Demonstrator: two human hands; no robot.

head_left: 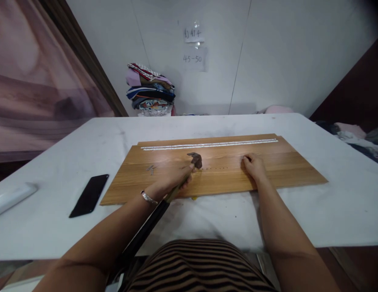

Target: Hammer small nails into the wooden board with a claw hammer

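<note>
My left hand (pixel 179 176) is wrapped round the shaft of a claw hammer (pixel 197 161), close under its rusty head. The dark handle runs back along my left forearm, and the head is over the middle of the wooden board (pixel 286 162). My right hand (pixel 253 164) rests on the board's right half, fingers curled together; what they hold, if anything, is too small to make out. Between the hands a row of small dark dots (pixel 219 168) marks the wood. Several loose nails (pixel 151 169) lie on the board, left of the hammer.
Two pale measuring strips (pixel 210 144) run along the board's far side. On the white-covered table (pixel 115 134), a black phone (pixel 89 196) lies left of the board, with a white object (pixel 15 198) farther left. Folded fabrics (pixel 150 91) are stacked by the wall.
</note>
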